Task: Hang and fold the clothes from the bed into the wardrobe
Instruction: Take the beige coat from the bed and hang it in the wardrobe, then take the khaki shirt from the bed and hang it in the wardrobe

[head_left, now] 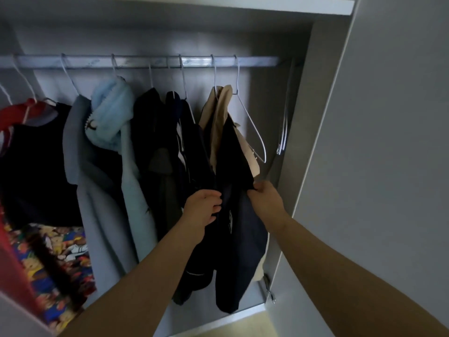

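Inside the wardrobe, both the left hand and right hand apparently pinch the dark garment.

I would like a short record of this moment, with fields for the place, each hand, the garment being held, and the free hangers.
place: wardrobe, clothes hanging on a rail
left hand: grips the dark garment
right hand: pinches the same garment's other side
dark garment: hangs against a beige coat; its hanger is hidden
free hangers: one empty hanger on the rail; spare hangers at the far right
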`<action>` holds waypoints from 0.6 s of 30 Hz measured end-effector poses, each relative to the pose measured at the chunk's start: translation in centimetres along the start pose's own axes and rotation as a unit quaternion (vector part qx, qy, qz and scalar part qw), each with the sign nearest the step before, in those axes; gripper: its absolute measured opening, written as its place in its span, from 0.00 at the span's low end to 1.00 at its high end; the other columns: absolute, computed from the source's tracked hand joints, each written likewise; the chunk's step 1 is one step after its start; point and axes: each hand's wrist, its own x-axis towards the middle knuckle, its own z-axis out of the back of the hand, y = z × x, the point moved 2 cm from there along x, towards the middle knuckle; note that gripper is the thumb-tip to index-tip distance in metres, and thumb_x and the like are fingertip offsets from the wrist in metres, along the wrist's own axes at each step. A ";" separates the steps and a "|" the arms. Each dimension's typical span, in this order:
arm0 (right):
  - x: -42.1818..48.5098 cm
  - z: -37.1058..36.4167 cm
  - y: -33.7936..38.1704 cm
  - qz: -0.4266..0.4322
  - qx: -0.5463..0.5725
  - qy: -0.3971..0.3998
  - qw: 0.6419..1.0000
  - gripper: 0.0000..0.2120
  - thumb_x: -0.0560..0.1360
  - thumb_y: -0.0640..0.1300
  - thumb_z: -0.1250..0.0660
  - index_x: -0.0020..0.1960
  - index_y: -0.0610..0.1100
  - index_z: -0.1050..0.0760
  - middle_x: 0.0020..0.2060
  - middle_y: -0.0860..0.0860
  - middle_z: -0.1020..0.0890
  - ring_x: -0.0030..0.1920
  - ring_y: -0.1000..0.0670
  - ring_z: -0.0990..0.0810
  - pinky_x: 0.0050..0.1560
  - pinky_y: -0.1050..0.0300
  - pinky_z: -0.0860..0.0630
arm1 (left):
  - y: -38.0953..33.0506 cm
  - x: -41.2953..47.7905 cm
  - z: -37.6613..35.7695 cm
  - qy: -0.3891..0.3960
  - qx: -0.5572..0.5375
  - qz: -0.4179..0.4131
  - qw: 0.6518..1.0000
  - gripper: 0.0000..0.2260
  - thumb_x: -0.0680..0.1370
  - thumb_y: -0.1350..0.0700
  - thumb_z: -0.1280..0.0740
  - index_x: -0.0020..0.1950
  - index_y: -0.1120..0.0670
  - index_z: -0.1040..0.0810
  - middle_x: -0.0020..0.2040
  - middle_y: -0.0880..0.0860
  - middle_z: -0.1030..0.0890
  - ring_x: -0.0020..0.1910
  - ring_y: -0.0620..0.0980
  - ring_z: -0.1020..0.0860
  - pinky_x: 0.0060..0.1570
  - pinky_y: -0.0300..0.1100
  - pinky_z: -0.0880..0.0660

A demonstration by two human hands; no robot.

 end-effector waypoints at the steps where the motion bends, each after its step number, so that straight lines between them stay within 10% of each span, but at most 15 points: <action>1: -1.0 0.3 -0.8 -0.009 0.008 0.001 1.000 0.08 0.75 0.41 0.39 0.53 0.40 0.28 0.45 0.48 0.25 0.42 0.51 0.27 0.33 0.63 0.36 | 0.6 -1.1 -0.4 0.004 0.003 0.006 1.000 0.09 0.78 0.63 0.39 0.42 0.51 0.24 0.43 0.49 0.22 0.42 0.44 0.24 0.39 0.37 0.29; 10: -16.5 4.5 -11.5 -0.162 0.093 0.039 0.982 0.03 0.77 0.40 0.40 0.50 0.45 0.29 0.39 0.50 0.25 0.36 0.52 0.26 0.34 0.64 0.29 | 9.4 -14.3 -5.7 0.018 0.041 0.128 0.991 0.10 0.81 0.61 0.43 0.58 0.58 0.25 0.60 0.59 0.23 0.53 0.53 0.23 0.52 0.42 0.30; 18: -30.2 6.0 -20.5 -0.281 0.132 0.066 0.948 0.05 0.75 0.40 0.41 0.48 0.42 0.28 0.44 0.45 0.22 0.42 0.45 0.26 0.39 0.58 0.31 | 19.9 -25.8 -6.3 0.034 0.131 0.207 0.969 0.06 0.79 0.59 0.39 0.43 0.52 0.26 0.39 0.51 0.23 0.35 0.45 0.24 0.37 0.38 0.30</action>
